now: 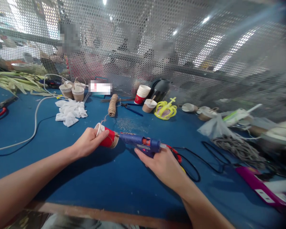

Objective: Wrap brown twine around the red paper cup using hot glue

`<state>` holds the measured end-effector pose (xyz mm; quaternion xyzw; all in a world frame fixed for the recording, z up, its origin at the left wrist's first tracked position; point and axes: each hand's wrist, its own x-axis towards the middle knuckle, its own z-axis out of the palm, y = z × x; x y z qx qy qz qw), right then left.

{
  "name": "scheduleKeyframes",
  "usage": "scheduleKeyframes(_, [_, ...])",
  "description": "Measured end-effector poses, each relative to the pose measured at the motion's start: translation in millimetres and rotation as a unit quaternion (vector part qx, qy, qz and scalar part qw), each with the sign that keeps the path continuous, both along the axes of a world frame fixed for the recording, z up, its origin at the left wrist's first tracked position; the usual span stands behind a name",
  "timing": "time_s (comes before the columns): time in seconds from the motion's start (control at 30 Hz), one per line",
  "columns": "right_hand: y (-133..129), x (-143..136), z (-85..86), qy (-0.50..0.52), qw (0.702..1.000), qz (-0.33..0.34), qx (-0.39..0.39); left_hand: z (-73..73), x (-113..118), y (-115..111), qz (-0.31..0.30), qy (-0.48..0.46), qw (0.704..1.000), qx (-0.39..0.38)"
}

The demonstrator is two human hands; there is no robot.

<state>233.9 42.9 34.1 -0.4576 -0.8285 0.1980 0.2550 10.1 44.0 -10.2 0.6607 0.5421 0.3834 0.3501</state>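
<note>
My left hand (90, 141) is closed around a red and white paper cup (107, 139), tipped on its side with the open rim toward the left. Twine is wound about the cup's bottom end. My right hand (159, 160) grips a blue hot glue gun (138, 141) with a clear glue stick at its back and a small red light lit. The gun's nozzle points left and meets, or nearly meets, the twine-wrapped end. A strand of twine runs from the cup toward a twine roll (112, 105) behind it.
Behind stand twine-wrapped cups (78, 93), stacked paper cups (142, 94) and a yellow crown-shaped piece (165, 109). White cloth (70, 111) lies left, near a white cable (35, 119). Scissors (1, 109) sit far left. At right are grey cord (238, 149) and a purple power strip (257, 186).
</note>
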Motion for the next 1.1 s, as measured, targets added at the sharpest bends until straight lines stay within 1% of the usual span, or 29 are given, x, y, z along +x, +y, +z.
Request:
scheduleKeyframes(0.2, [0.0, 0.0, 2.8, 0.007, 1.000, 0.000, -0.003, 1.9, -1.8, 0.2, -0.010, 0.017, 1.000, 0.019])
scheduleKeyframes(0.37, [-1.8, 0.5, 5.8, 0.006, 1.000, 0.027, 0.001, 2.1, -2.7, -0.2, -0.007, 0.016, 1.000, 0.017])
scheduleKeyframes(0.6, [-3.4, -0.5, 3.9, 0.014, 1.000, 0.014, -0.002, 4.5, -1.4, -1.7, 0.007, 0.008, 1.000, 0.012])
scheduleKeyframes(0.77, [-6.3, -0.6, 2.6, 0.043, 0.998, 0.030, -0.020, 1.8, -1.8, -1.0, 0.017, -0.011, 1.000, -0.001])
scheduleKeyframes(0.9, [-5.3, -0.8, 3.7, 0.031, 0.999, 0.014, -0.009, 1.6, -2.1, -1.2, 0.020, -0.008, 1.000, 0.002])
scheduleKeyframes(1.0, [-4.3, -1.1, 5.5, 0.022, 1.000, 0.008, -0.001, 3.9, -1.7, -2.3, 0.011, 0.012, 1.000, 0.012])
scheduleKeyframes(1.1, [-3.3, 1.2, 5.6, 0.008, 1.000, 0.007, 0.008, 6.3, -1.4, -3.3, -0.012, 0.029, 0.999, 0.024])
